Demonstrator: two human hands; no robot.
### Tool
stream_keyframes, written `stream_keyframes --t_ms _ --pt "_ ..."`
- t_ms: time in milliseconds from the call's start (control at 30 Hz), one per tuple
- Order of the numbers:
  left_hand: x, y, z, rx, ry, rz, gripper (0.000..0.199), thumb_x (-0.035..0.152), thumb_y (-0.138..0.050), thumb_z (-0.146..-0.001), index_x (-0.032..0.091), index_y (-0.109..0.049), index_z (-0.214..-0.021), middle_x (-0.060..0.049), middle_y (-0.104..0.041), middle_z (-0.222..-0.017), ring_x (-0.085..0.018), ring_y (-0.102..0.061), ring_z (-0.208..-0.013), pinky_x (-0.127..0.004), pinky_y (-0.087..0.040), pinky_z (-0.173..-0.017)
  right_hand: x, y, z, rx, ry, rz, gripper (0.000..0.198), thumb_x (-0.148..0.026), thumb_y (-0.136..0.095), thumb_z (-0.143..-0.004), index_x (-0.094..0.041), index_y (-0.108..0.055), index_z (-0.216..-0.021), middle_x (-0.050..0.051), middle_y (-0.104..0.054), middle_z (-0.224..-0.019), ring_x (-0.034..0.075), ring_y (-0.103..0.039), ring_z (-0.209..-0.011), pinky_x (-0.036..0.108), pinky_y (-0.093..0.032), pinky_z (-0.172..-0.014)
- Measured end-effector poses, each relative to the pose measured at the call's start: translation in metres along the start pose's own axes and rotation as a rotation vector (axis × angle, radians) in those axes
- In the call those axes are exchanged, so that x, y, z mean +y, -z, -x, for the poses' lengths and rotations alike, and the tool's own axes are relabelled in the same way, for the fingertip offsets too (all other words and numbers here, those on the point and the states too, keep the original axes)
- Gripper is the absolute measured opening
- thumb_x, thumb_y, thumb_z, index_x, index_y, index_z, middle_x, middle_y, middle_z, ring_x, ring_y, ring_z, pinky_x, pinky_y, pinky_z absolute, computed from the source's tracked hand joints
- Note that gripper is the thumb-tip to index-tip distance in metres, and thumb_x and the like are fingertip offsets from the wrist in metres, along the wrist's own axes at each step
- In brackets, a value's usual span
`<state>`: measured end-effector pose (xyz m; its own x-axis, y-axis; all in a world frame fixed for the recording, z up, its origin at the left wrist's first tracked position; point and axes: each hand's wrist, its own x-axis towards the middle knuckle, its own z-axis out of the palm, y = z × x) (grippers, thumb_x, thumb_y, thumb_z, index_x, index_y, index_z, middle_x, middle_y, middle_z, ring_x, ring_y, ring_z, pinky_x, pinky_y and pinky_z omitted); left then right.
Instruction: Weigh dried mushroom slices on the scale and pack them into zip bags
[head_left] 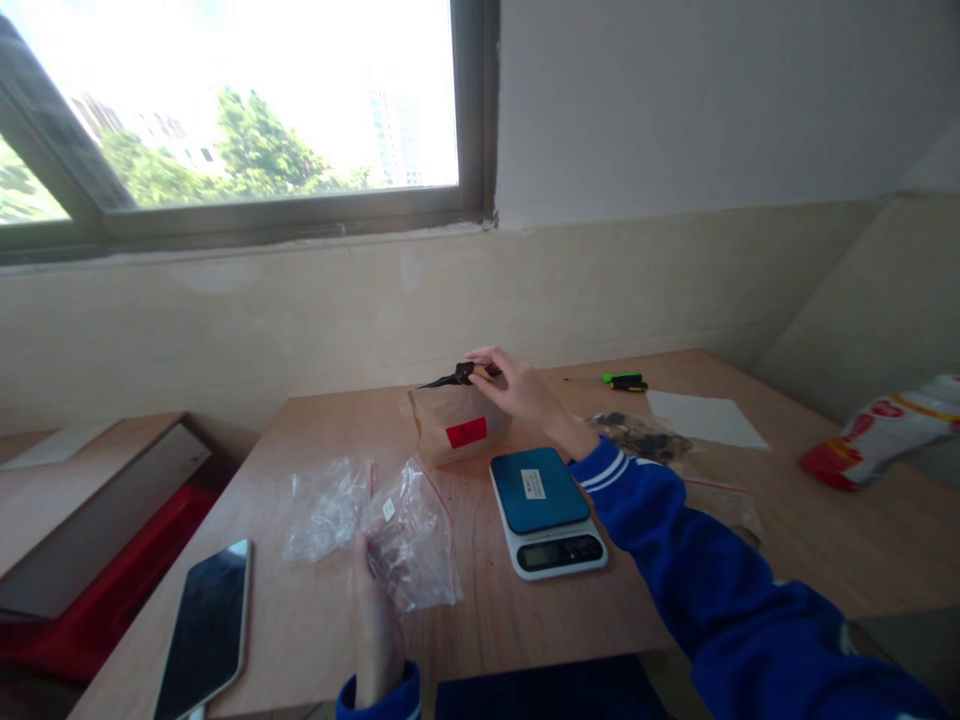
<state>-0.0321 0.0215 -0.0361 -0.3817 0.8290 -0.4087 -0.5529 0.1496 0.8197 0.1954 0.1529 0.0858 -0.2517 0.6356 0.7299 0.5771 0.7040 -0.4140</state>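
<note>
Hands work at separate spots on the wooden table (pixel 525 620): the right hand (pixel 521 390), reaching out in a blue sleeve (pixel 675 540), has its fingertips pinched together on something small and dark at the open mouth of a brown paper pouch (pixel 457 425), which stands upright near the far edge, probably so that its top stays open and reachable from above. That pouch is kraft-coloured with a red label (pixel 466 433) on its front and a dark lining showing at the lip; what exactly the fingers hold is too small to tell. The left hand (pixel 375 610) is closed loosely on the lower edge of a clear zip bag (pixel 412 535) lying flat close to the body, crinkled, with brownish contents faintly visible, and a second clear bag (pixel 326 505) lies just beside it. Between the two hands sits a small digital scale (pixel 546 510) with a blue platform (nothing rests on it). A phone (pixel 206 625) lies face up at the near left, a green-handled screwdriver (pixel 619 381) and a white sheet (pixel 705 418) farther off to the right
</note>
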Motion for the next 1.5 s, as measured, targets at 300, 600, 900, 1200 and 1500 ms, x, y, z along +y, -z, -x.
stream_keyframes --t_ms 300,600,900,1200,1500 --pt "0.003 -0.004 0.003 0.018 0.017 -0.005 0.041 0.043 -0.048 -0.087 0.015 -0.066 -0.113 -0.010 -0.071 -0.097 -0.018 -0.066 -0.076 -0.030 -0.051 -0.064 -0.008 0.005 -0.003 -0.083 -0.026 -0.091 0.019 -0.022 -0.051 -0.092 -0.020 -0.064 -0.107 0.006 -0.072 -0.105 0.019 -0.068 -0.097 0.032 -0.053 -0.084" --pt "0.001 0.000 0.000 0.016 -0.011 -0.028 0.042 0.046 -0.050 -0.085 0.015 -0.067 -0.107 -0.009 -0.071 -0.092 -0.018 -0.064 -0.073 -0.030 -0.048 -0.064 -0.003 0.002 -0.003 -0.008 -0.012 -0.099 0.020 -0.021 -0.048 -0.093 -0.019 -0.056 -0.112 0.008 -0.066 -0.110 0.019 -0.065 -0.099 0.032 -0.052 -0.083" --pt "0.006 -0.005 0.007 0.027 0.004 -0.019 0.039 0.044 -0.050 -0.085 0.015 -0.066 -0.106 -0.009 -0.070 -0.099 -0.018 -0.065 -0.076 -0.030 -0.049 -0.065 -0.004 0.000 -0.004 -0.074 0.074 0.015 0.013 -0.021 -0.056 -0.090 -0.018 -0.058 -0.103 0.008 -0.067 -0.102 0.021 -0.064 -0.095 0.035 -0.049 -0.084" --pt "0.004 -0.002 0.005 -0.004 0.007 -0.055 0.045 0.052 -0.052 -0.081 0.016 -0.066 -0.105 -0.009 -0.071 -0.094 -0.018 -0.064 -0.072 -0.030 -0.048 -0.062 -0.001 0.010 0.000 -0.166 0.108 -0.032 0.020 -0.026 -0.050 -0.094 -0.020 -0.069 -0.095 0.008 -0.067 -0.115 0.018 -0.065 -0.102 0.034 -0.050 -0.091" --pt "0.003 0.000 0.003 -0.020 -0.018 -0.019 0.043 0.051 -0.056 -0.080 0.016 -0.067 -0.103 -0.007 -0.069 -0.090 -0.015 -0.062 -0.069 -0.028 -0.049 -0.063 -0.008 0.011 0.003 -0.165 0.126 -0.073 0.049 -0.017 -0.042 -0.093 -0.026 -0.040 -0.142 0.008 -0.040 -0.150 0.020 -0.052 -0.125 0.040 -0.048 -0.100"
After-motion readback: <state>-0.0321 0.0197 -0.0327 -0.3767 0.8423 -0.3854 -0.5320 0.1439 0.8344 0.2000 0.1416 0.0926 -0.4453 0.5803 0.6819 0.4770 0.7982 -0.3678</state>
